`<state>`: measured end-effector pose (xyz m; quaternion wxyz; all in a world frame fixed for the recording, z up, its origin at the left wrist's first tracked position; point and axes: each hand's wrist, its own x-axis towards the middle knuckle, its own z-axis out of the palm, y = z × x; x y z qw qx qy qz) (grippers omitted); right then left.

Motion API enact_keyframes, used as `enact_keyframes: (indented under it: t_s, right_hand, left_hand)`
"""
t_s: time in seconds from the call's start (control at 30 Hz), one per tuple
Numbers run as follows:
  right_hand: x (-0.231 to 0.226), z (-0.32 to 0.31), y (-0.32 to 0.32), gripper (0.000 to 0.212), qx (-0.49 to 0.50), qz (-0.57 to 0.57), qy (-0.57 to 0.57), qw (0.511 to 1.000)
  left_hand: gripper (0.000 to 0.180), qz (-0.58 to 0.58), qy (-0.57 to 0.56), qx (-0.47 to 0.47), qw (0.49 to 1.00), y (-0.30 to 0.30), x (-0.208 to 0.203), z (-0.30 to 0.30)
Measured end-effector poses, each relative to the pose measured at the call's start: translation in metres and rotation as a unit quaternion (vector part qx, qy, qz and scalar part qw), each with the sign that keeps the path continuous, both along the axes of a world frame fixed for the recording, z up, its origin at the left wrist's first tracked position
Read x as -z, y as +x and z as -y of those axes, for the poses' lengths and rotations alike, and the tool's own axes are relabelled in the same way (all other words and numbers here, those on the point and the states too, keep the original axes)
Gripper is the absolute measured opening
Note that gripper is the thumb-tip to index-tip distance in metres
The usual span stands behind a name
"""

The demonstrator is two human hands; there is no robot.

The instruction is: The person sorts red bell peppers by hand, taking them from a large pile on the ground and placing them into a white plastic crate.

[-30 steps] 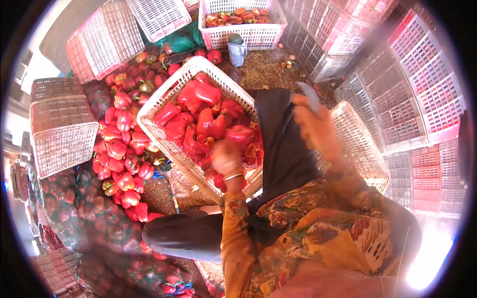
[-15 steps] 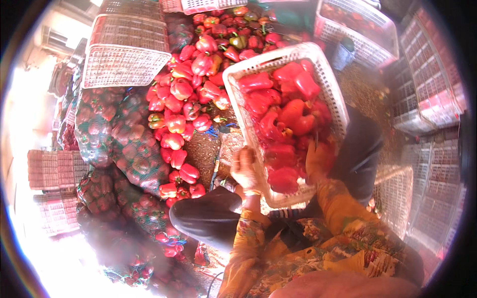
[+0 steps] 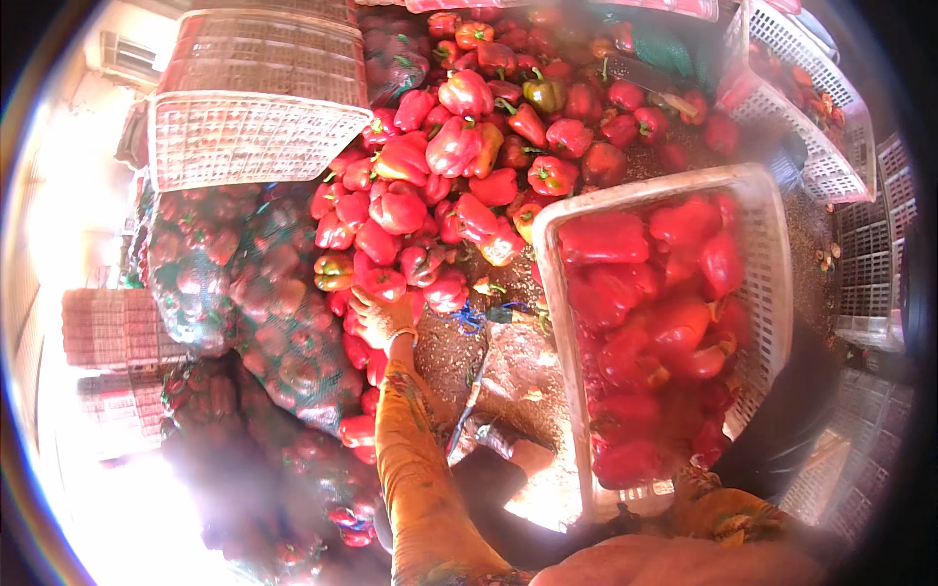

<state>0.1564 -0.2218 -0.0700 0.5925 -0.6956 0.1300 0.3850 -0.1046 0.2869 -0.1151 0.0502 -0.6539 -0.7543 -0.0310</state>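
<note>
My left hand (image 3: 383, 318) is stretched out to the left edge of a pile of red bell peppers (image 3: 399, 208). Its fingers are spread and touch peppers there; none is lifted. In front of me, a pale plastic crate (image 3: 667, 183) holds many red bell peppers (image 3: 674, 327). My right sleeve (image 3: 728, 506) comes up to the crate's near right corner. The right hand itself blends into the shaded red peppers there, so its fingers cannot be made out.
Green mesh sacks of peppers (image 3: 293, 313) line the left side. An upturned crate (image 3: 259, 137) rests above them. More crates (image 3: 816, 117) stand at the far right. A knife-like blade with a handle (image 3: 674, 103) lies across the far peppers. My bent legs flank the near crate.
My left hand has left the crate's side and reached left and forward onto the pepper pile. My right hand has drawn back toward the crate's near edge. The view has shifted left.
</note>
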Motion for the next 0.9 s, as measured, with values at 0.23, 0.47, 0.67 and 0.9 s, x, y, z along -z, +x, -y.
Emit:
enact_keyframes:
  t_s: [0.23, 0.47, 0.67, 0.9]
  right_hand:
    - [0.037, -0.023, -0.026, 0.047, -0.076, 0.307, -0.249, 0.915]
    - [0.003, -0.020, -0.031, 0.039, -0.097, 0.373, -0.214, 0.898]
    - [-0.143, -0.041, -0.044, 0.017, -0.239, 0.384, -0.021, 0.891]
    - [-0.222, -0.053, -0.054, 0.026, -0.489, 0.437, 0.158, 0.739]
  left_hand:
    - [0.089, 0.050, 0.026, 0.002, 0.998, -0.004, 0.016, -0.016]
    - [0.075, 0.776, 0.075, -0.016, 0.626, -0.017, 0.010, 0.095]
    - [0.072, 0.802, 0.024, 0.076, 0.591, 0.012, -0.084, 0.230]
    - [0.098, 0.680, -0.034, 0.355, 0.641, 0.015, -0.180, 0.330]
